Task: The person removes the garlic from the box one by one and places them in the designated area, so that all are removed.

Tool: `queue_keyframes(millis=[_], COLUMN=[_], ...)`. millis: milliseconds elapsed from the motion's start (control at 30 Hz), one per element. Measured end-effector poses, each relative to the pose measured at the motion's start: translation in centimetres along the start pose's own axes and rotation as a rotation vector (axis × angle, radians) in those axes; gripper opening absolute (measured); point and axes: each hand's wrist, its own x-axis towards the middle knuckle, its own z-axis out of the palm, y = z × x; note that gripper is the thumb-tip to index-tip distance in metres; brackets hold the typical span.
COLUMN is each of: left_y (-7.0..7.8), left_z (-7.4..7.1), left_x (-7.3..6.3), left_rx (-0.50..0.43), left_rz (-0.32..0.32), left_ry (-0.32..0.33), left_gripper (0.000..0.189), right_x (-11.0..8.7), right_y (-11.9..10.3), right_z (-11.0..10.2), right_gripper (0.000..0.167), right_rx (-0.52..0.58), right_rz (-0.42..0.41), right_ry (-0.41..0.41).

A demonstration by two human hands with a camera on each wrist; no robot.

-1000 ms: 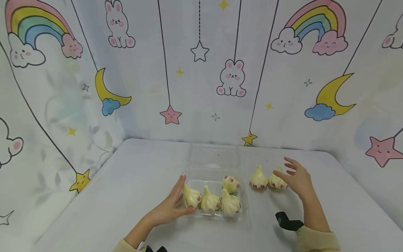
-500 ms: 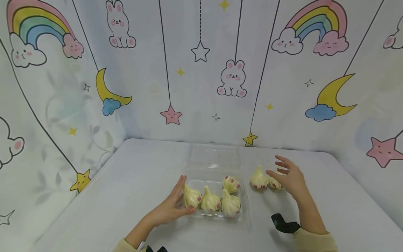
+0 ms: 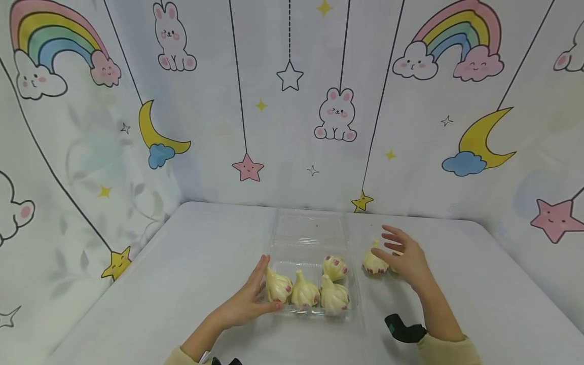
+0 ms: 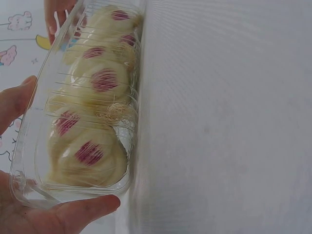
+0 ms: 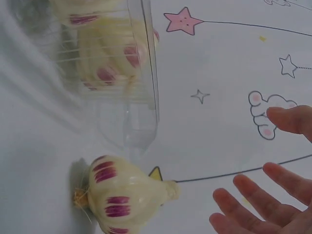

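Note:
A clear plastic clamshell box [image 3: 315,310] lies with its lid back, holding several model garlic bulbs [image 3: 305,289], cream with purple patches. My left hand [image 3: 244,299] holds the box by its front left corner, thumb across the front wall and fingers along the left side. My right hand [image 3: 406,261] hovers over two garlic bulbs right of the box, fingers spread and holding nothing. One of these, the nearer-to-box garlic bulb [image 3: 375,262], shows mostly uncovered; the hand nearly hides the other. In the right wrist view a garlic bulb [image 5: 126,195] lies apart from the fingertips [image 5: 222,197].
The transparent lid [image 3: 310,228] lies flat behind the box. A white tabletop [image 3: 191,253] spreads around everything. Behind it hangs a white cloth [image 3: 292,132] printed with rabbits, stars and rainbows. A dark wrist-worn piece [image 3: 403,329] sticks out beside the right sleeve.
My right hand has moved left, from above the farther garlic bulb toward the one nearer the box, covering more of the farther one. The left hand and the box have stayed in place.

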Motion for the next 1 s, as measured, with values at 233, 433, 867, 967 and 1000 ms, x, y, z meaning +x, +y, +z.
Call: queue_keyframes(millis=[233,433,867,967,1000], left_y=[0.0,0.1,0.1,0.2,0.2], left_z=[0.0,0.0,0.0,0.0,0.0], left_x=[0.0,0.0,0.0,0.0,-0.1], left_rx=[0.009,0.002,0.003,0.004,0.003], left_rz=[0.0,0.002,0.0,-0.003,-0.004], left_ry=[0.003,0.0,0.003,0.004,0.003], left_gripper=[0.103,0.103,0.103,0.103,0.103], right_x=[-0.2,-0.1,-0.2,-0.4,-0.4], right_y=[-0.6,-0.6,-0.8,-0.9,-0.9], right_z=[1.1,1.9,4.7,5.3,5.4], right_gripper=[0.066,0.064,0.065,0.064,0.063], right_rx=[0.03,0.099,0.186,0.198,0.198], right_rz=[-0.039,-0.072,-0.123,-0.126,-0.125], right_ry=[-0.023,-0.043,-0.123,-0.144,-0.152])
